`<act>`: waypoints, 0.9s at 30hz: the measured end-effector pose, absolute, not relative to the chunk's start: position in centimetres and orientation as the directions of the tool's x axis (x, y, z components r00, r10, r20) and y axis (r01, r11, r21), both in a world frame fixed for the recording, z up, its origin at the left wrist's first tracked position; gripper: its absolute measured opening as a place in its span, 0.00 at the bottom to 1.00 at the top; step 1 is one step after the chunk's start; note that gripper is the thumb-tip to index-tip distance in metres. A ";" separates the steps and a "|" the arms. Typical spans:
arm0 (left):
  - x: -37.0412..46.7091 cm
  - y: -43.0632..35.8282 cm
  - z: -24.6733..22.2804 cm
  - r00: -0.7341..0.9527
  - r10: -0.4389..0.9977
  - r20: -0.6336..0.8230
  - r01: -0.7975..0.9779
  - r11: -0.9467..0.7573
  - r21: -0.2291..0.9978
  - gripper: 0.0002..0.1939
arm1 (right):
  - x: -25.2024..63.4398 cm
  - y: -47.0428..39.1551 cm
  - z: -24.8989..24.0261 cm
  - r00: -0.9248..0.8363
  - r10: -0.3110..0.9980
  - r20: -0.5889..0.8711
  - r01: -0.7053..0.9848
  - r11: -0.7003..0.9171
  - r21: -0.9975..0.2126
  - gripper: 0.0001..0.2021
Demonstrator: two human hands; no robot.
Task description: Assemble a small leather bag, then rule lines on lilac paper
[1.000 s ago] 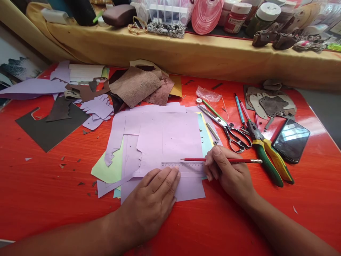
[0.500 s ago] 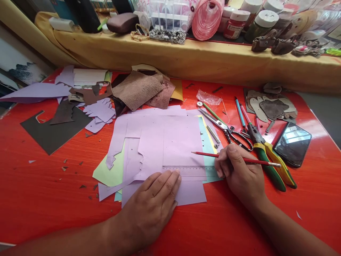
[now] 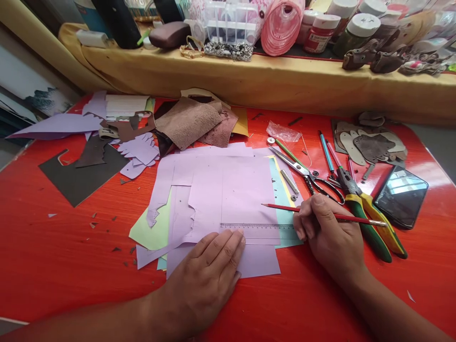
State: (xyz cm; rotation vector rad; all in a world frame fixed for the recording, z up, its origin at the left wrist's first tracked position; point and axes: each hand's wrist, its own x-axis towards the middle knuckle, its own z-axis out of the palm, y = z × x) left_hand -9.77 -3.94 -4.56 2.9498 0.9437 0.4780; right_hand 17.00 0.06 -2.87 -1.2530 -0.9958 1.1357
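Far left on the glossy red counter (image 3: 81,270), a folded-looking lilac paper sheet (image 3: 53,126), then below it a flat dark grey sheet (image 3: 71,183) with a curved notch and small dark scraps (image 3: 116,249) scattered nearby. Next to the right, a small heap of lilac paper cut-outs (image 3: 140,148), just beside a rough brown suede piece (image 3: 188,121) on a pile of leather.

Nearer, a pale green paper sheet (image 3: 149,230), partly under a large lilac paper sheet (image 3: 245,185) with thin ruled lines and jagged cut edges. On its lower part, the bare left hand (image 3: 210,261), fingers straight and together, not clasped around anything, pressed flat at the lower side of a narrow transparent ruler (image 3: 263,226). Ruler crosswise on the lilac, right end over a light blue paper sheet (image 3: 285,230).

At right, the bare right hand (image 3: 331,235), fingers curled around a slim red pencil (image 3: 281,207), point to the left above the ruler; hard to tell from this angle whether touching the paper.

Just beyond, silver scissors with black handles (image 3: 292,164); farther right, pliers with green and yellow handles (image 3: 351,187), a heap of grey-brown leather cut-outs (image 3: 370,146) and a black phone (image 3: 402,199).
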 end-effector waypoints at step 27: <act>-9.4 -3.1 -3.9 0.709 0.644 0.287 0.627 -0.762 0.163 0.23 | 17.5 0.3 -3.0 0.219 0.975 -0.041 -0.081 -0.024 -0.996 0.20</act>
